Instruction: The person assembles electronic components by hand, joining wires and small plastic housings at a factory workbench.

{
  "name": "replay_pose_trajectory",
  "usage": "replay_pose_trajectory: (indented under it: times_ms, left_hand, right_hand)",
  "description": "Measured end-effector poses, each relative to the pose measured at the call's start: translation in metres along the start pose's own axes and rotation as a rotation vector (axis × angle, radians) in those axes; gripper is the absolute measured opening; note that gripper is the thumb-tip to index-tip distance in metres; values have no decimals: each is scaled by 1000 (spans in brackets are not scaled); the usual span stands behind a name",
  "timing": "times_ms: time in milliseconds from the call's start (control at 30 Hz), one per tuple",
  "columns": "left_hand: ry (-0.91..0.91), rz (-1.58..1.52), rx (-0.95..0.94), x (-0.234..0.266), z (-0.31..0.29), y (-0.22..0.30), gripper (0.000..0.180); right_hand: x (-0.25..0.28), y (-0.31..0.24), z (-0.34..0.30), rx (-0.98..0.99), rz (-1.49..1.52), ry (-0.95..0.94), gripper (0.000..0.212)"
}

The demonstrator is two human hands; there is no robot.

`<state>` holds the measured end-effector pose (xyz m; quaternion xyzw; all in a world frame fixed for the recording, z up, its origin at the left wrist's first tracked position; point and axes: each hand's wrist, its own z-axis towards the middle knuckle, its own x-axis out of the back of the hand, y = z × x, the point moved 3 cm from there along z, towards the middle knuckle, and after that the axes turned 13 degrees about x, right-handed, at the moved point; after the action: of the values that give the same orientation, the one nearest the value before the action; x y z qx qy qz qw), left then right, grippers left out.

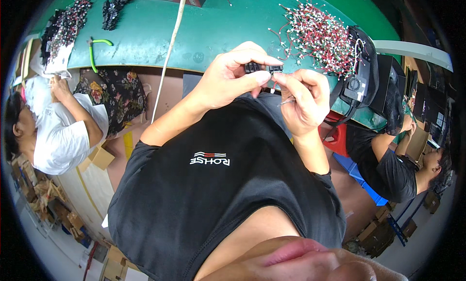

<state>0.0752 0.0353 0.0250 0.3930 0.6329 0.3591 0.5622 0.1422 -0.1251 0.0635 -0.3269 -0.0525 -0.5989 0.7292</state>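
L hand [228, 79] is pinched on a black part [275, 68], held up btwn both hands; may be 2 pcs, too small to tell. R hand [307, 97] is pinched on a red wire [274, 85] at the part's end. Wire pile [318, 38] lies just beyond R hand; pliers [92, 54] well left of L hand, on the table [141, 43].

hands [232, 76]: holding black parts [275, 68] | wire heap [318, 41]: on green table [223, 28]

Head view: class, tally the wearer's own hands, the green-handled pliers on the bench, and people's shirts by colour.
Hands: 2 (left hand, right hand)
Green-handled pliers: 1
Black shirts: 2
White shirt: 1
Total: 6
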Motion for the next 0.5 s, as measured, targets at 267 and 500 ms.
replay_pose_trajectory:
  times_ms: [267,500]
  left_hand:
    - [121,87,103,-1,2,-1,25]
    - [200,-202,139,15,12,-21,24]
  right_hand:
    - [-5,9,-5,14,-35,2,41]
    - [-1,12,-2,-321,122,-213,30]
